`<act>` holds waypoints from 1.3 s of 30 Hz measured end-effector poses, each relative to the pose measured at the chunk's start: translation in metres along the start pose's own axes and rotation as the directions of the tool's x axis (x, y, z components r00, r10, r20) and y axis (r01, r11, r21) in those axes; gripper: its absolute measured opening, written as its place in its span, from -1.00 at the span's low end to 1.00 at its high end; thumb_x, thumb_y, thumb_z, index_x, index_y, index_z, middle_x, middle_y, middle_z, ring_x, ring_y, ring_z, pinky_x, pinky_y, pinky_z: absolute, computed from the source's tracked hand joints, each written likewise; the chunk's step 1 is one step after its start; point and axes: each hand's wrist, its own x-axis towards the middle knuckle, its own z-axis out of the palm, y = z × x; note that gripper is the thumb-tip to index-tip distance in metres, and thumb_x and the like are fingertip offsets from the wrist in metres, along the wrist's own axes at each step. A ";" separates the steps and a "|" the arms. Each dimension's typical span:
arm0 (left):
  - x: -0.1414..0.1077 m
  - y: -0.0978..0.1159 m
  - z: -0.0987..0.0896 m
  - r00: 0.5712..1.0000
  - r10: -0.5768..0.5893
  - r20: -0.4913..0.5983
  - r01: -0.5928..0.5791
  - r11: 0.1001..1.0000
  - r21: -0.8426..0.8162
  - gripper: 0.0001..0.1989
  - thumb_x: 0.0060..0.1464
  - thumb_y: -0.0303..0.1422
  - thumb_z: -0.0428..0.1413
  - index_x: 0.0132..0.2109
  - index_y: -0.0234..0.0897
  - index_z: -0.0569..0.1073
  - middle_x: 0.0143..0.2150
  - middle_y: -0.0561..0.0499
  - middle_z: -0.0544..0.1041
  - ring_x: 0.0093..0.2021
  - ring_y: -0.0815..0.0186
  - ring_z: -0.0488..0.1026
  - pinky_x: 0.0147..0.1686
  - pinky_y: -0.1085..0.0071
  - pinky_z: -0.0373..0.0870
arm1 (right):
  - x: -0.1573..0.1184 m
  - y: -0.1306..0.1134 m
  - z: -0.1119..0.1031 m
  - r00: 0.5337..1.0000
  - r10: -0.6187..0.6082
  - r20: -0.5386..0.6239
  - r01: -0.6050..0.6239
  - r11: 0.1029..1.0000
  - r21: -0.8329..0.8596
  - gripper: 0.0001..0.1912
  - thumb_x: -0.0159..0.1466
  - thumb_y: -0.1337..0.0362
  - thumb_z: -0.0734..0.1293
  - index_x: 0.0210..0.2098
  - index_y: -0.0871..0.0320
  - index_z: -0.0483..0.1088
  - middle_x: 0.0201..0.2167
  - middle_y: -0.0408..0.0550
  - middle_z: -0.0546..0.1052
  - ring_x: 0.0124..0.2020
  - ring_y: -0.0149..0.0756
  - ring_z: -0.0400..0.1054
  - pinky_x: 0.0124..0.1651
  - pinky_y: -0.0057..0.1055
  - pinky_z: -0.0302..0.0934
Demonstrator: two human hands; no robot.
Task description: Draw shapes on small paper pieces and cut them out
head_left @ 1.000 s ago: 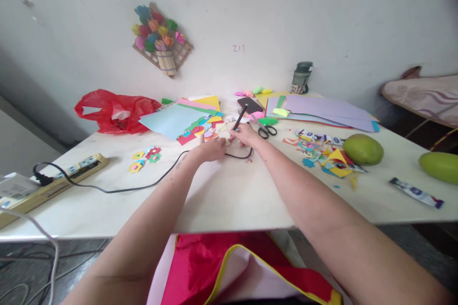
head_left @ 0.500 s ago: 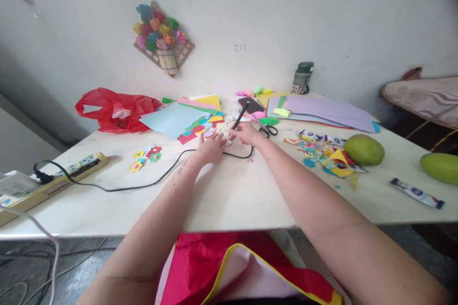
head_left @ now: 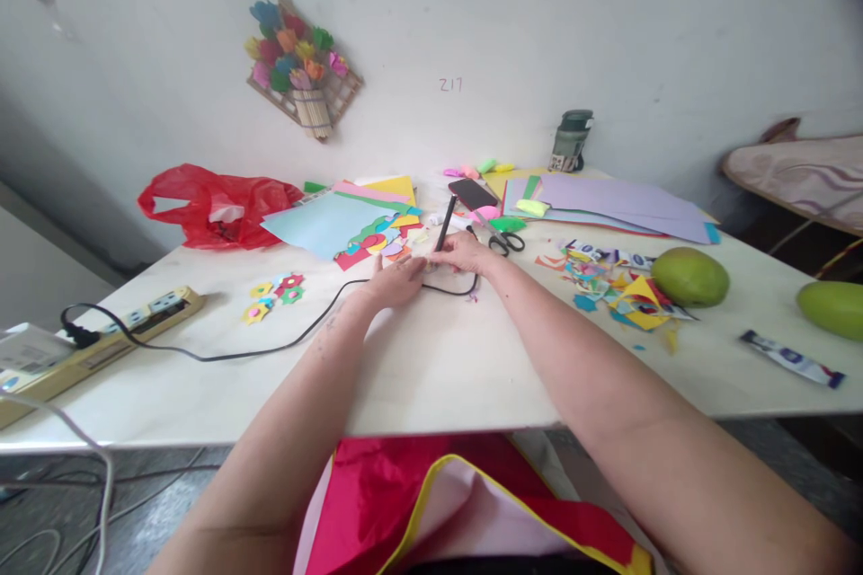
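Observation:
Upright in my right hand (head_left: 462, 253) is a slim black pen (head_left: 446, 223), leaning slightly right, its lower end among my fingertips. My left hand (head_left: 397, 278) rests on the table beside it, fingers drawn together and almost touching the right fingertips. Whatever lies between the left fingers is too small to make out. Just beyond the hands are coloured paper cutouts (head_left: 370, 243). A pair of scissors (head_left: 505, 243) lies right of my right hand. Small paper flowers (head_left: 291, 289) sit to the left.
A black cable (head_left: 256, 355) runs from the power strip (head_left: 135, 323) under my hands. Paper scraps (head_left: 634, 296), a green mango (head_left: 689, 277) and a glue tube (head_left: 792, 359) lie at right. Behind are a phone (head_left: 474, 194), purple paper sheets (head_left: 607, 202) and a red plastic bag (head_left: 216, 207).
The black pen has swung more upright and lowered a little. My right hand has tucked down closer to the left, whose place is nearly the same.

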 end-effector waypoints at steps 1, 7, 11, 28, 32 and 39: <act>-0.001 -0.002 -0.001 1.000 0.025 0.013 -0.025 0.999 -0.021 -0.52 0.14 -0.30 -0.25 0.21 -0.12 0.12 0.28 -0.01 0.19 0.29 0.18 0.06 0.20 -0.18 -0.40 | -0.001 -0.001 0.000 1.000 0.004 0.004 -0.004 1.000 0.003 -0.74 0.03 0.15 0.42 -0.42 0.26 0.48 -0.57 -0.15 0.44 -0.67 -0.57 0.18 -0.66 -0.60 0.13; -0.005 -0.012 -0.005 0.990 0.125 0.061 -0.118 0.987 -0.107 -0.47 0.12 -0.28 -0.21 0.25 -0.12 0.09 0.30 0.01 0.15 0.32 0.21 -0.02 0.24 -0.06 -0.40 | -0.004 -0.007 0.000 1.000 0.002 0.022 -0.003 0.999 0.044 -0.80 0.08 0.24 0.40 -0.38 0.27 0.49 -0.53 -0.13 0.49 -0.69 -0.61 0.14 -0.70 -0.65 0.07; -0.004 -0.014 -0.004 0.988 0.136 0.075 -0.125 0.983 -0.133 -0.46 0.11 -0.28 -0.20 0.25 -0.16 0.08 0.27 -0.01 0.21 0.30 0.20 0.03 0.25 -0.04 -0.39 | -0.003 -0.006 0.000 0.999 -0.003 0.034 0.002 0.999 0.036 -0.79 0.08 0.23 0.40 -0.36 0.27 0.50 -0.51 -0.10 0.51 -0.69 -0.61 0.15 -0.70 -0.64 0.07; -0.004 -0.008 -0.004 0.991 0.111 0.079 -0.099 0.985 -0.139 -0.47 0.06 -0.34 -0.19 0.21 -0.18 0.07 0.26 -0.01 0.22 0.30 0.27 0.02 0.23 -0.04 -0.51 | -0.003 -0.005 0.000 1.000 0.010 0.001 -0.010 0.999 0.044 -0.78 0.12 0.21 0.37 -0.33 0.26 0.46 -0.46 -0.09 0.52 -0.72 -0.60 0.16 -0.67 -0.59 0.14; -0.003 -0.008 -0.003 0.991 0.117 0.069 -0.111 0.990 -0.081 -0.47 0.08 -0.33 -0.20 0.23 -0.17 0.08 0.29 -0.02 0.17 0.32 0.26 -0.03 0.23 -0.04 -0.52 | -0.002 -0.001 -0.001 0.999 0.039 -0.031 -0.035 0.993 0.112 -0.73 0.12 0.14 0.39 -0.36 0.27 0.43 -0.46 -0.04 0.54 -0.74 -0.61 0.16 -0.70 -0.61 0.07; -0.007 -0.002 -0.008 0.985 0.142 0.102 -0.143 0.990 -0.005 -0.44 0.12 -0.33 -0.23 0.28 -0.08 0.07 0.35 0.10 0.05 0.36 0.20 -0.20 0.21 -0.11 -0.52 | 0.000 0.003 -0.005 0.990 0.006 -0.144 0.014 0.991 0.133 -0.71 0.14 0.13 0.37 -0.33 0.28 0.42 -0.48 -0.01 0.56 -0.74 -0.62 0.16 -0.72 -0.67 0.04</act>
